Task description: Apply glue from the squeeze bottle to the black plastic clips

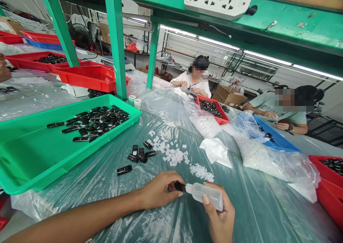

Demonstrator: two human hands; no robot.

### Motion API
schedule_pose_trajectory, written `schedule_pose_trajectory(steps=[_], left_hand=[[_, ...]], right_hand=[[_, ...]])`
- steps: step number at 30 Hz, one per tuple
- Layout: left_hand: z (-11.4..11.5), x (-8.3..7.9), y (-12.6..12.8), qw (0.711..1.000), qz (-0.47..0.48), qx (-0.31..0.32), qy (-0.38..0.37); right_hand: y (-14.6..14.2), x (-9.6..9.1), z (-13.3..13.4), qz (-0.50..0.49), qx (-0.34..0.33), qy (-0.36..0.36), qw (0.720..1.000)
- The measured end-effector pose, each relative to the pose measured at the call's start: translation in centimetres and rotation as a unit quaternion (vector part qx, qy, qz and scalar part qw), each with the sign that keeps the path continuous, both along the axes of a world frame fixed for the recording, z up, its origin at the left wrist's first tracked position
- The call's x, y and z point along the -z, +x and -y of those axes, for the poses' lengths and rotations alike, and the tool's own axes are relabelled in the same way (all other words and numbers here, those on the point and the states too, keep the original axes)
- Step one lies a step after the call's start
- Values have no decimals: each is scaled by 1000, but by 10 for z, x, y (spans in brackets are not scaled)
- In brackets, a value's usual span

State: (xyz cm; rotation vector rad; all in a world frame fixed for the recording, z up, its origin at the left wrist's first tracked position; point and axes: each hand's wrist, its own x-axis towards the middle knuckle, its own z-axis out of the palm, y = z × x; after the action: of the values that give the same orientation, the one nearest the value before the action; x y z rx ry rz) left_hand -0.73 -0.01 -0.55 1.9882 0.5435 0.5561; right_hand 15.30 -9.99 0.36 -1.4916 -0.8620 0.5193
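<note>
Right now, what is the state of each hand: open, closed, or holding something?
Left hand: closed, pinching a small black part.
Right hand: closed around a clear squeeze bottle.

You work in bright, even light: tube lights (266,57) well above and beyond your left hand (158,191) and right hand (221,218) lay soft glare on the plastic sheet (254,207) around them. Shadows under both are faint. Green posts (116,39) beyond lean from wide-angle distortion
</note>
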Motion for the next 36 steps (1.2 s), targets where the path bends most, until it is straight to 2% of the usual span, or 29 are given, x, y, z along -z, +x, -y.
schedule_pose_trajectory(steps=[8,14,19,24,36], left_hand=[[2,-5,1,999,-13,-25,-42],[2,-13,-1,999,2,8,-38],[0,-8,0,999,13,-2,-52],[-1,-4,0,999,11,-18,-45],[1,-8,0,998,17,-14,-57]], right_hand=[[1,2,1,12,-3,21,1000],[4,1,1,17,7,30,999],[4,1,0,-33,-1,-13,999],[4,1,-1,-49,-19,-14,999],[2,-3,-1,29,21,1,999]])
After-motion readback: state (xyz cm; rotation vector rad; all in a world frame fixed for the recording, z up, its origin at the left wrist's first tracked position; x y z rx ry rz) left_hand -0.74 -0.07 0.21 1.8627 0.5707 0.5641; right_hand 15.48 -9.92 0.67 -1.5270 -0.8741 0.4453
